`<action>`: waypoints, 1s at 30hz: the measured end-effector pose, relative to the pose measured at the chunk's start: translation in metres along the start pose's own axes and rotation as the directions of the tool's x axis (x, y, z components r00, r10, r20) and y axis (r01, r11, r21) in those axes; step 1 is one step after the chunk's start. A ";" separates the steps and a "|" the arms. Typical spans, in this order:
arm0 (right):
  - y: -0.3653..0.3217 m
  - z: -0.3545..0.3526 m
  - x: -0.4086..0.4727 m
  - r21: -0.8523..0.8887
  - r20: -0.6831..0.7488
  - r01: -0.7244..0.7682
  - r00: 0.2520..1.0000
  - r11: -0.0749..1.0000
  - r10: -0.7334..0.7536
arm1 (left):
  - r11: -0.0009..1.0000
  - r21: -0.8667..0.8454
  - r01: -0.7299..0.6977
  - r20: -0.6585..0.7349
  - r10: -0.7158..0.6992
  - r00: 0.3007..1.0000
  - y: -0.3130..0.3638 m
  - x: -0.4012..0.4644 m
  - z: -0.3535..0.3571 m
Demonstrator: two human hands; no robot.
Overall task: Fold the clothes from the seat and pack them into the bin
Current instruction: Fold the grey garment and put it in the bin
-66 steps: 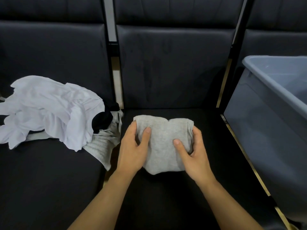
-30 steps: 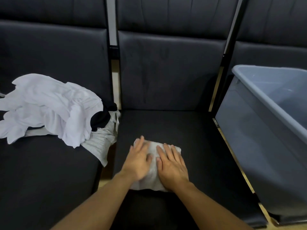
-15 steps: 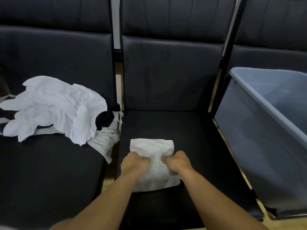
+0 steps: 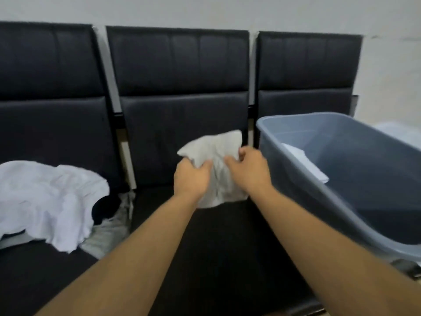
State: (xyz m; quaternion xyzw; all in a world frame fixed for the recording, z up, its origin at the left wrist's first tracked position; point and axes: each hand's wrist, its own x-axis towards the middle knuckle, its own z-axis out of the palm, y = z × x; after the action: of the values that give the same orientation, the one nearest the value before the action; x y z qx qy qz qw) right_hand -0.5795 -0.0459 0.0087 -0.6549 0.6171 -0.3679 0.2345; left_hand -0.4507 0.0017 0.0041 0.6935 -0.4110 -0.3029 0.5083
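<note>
No readable text, labels, brands, numbers or signs anywhere in view.

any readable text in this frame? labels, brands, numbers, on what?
None. No print or tag shows on the grey garment held in both hands, on the bin, on the white pile, on the seats or on the wall. The frame is motion-blurred, so any fine print would be unreadable.

Bin (image 4: 296, 160) near wall blocks rightward path; bin mouth open above; middle seat (image 4: 205, 247) bare below.
</note>
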 end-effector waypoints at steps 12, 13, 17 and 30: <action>0.070 -0.199 0.125 -0.012 -0.207 -0.042 0.977 0.999 0.038 | 0.970 -0.200 0.139 0.343 -0.064 0.937 0.148 0.019 0.179; 0.083 -0.202 0.133 -0.012 -0.203 -0.056 0.978 0.998 0.053 | 0.971 -0.189 0.144 0.333 -0.075 0.940 0.148 0.024 0.193; 0.128 -0.199 0.162 -0.002 -0.173 -0.094 0.981 0.996 0.092 | 0.977 -0.136 0.165 0.326 -0.113 0.939 0.143 0.049 0.240; 0.150 -0.154 0.156 0.117 0.016 -0.034 0.999 0.993 0.032 | 0.972 -0.214 0.101 0.296 -0.034 0.954 0.126 0.050 0.244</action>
State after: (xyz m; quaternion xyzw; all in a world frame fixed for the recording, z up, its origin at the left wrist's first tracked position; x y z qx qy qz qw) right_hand -0.7984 -0.1954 0.0201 -0.6323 0.6036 -0.3950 0.2827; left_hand -0.6645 -0.1724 0.0509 0.5926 -0.4200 -0.4636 0.5075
